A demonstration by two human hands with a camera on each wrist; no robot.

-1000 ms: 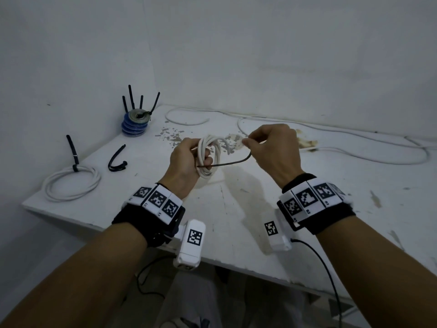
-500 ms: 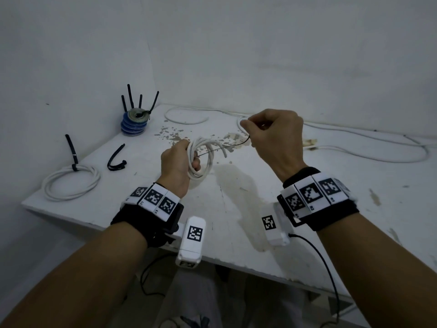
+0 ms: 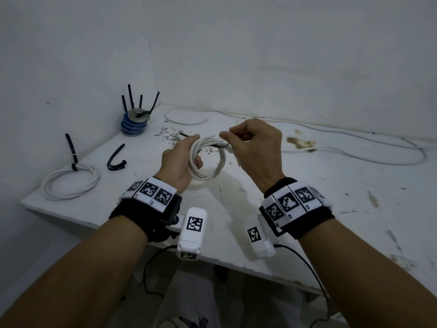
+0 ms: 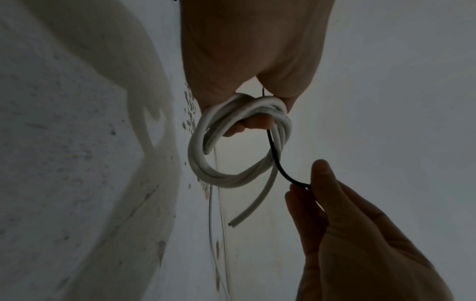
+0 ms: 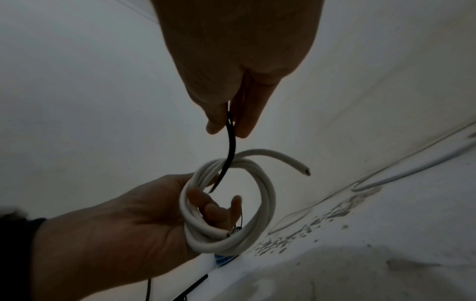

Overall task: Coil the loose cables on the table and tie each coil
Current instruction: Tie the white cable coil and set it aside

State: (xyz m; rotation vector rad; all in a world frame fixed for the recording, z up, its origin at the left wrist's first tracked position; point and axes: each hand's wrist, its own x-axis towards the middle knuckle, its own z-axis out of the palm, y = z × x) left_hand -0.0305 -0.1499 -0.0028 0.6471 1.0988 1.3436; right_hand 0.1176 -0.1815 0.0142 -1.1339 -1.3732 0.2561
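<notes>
My left hand (image 3: 181, 159) grips a small coil of white cable (image 3: 218, 166) above the white table (image 3: 307, 221), fingers curled through its loop (image 4: 206, 169). A thin black tie (image 4: 279, 165) runs through the coil, one end sticking out past my left fingers. My right hand (image 3: 250, 143) pinches the tie's other end between thumb and forefinger (image 5: 230, 130), just right of the coil (image 5: 268, 195). The cable's cut end (image 5: 306, 172) sticks out free.
A tied white coil (image 3: 71, 183) lies at the table's left edge, a loose black tie (image 3: 115, 159) beside it. Blue tape rolls with black ties (image 3: 136, 121) stand in the back left corner. Long loose white cables (image 3: 354, 157) trail along the back and right.
My right hand came down and closer to the coil, still pinching the black tie. The coil in my left hand turned flatter, its loop now facing up toward me.
</notes>
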